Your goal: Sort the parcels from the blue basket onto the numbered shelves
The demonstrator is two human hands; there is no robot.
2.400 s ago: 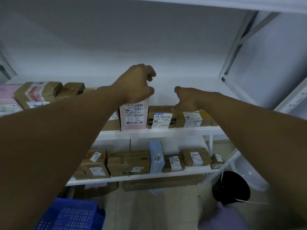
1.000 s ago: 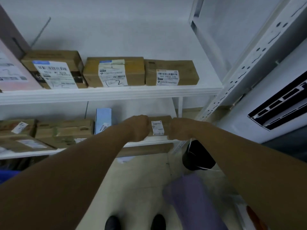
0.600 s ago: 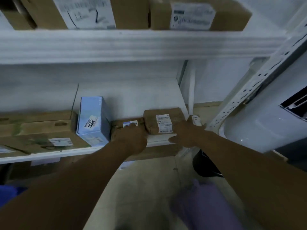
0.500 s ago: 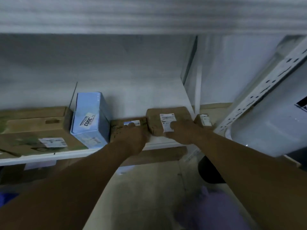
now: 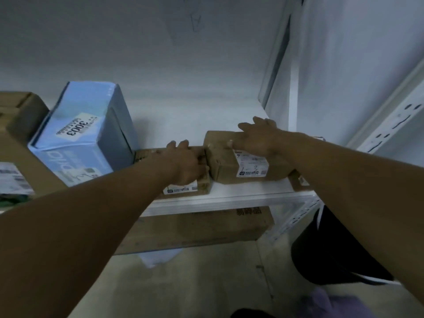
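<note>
Just behind the shelf's (image 5: 229,199) front edge, toward its right end, the brown parcel (image 5: 222,166) sits with its label facing me. My left hand (image 5: 185,161) curls its fingers against the parcel's left end, above a flatter parcel (image 5: 203,185); I cannot tell whether they grip. My right hand (image 5: 257,138) lies flat on top, fingers straight.

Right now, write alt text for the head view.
The right hand lies flat on a brown labelled parcel on a white shelf; the left hand rests on a flatter parcel beside it, next to a blue box.
</note>
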